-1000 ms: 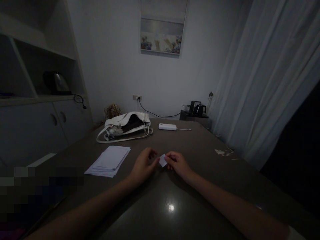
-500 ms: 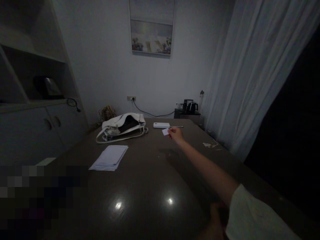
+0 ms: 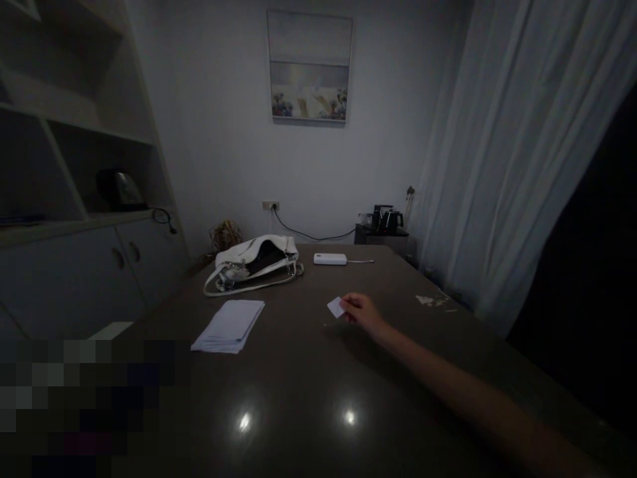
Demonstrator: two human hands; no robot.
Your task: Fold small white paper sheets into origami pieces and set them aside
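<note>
Paper slip (image 3: pixel 335 307) nearer, well inside table (image 3: pixel 293 378) edges

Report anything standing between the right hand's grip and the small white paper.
Nothing visible does. The right hand's grip has the small white paper pinched at the side nearest the hand, with no other object seen between them.

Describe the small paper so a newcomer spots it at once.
Start at the dark table and find the right hand above it, just right of center. Pinched in it is the small white paper. Unlike the larger stack of paper lying to its left, this piece is little and held.
</note>
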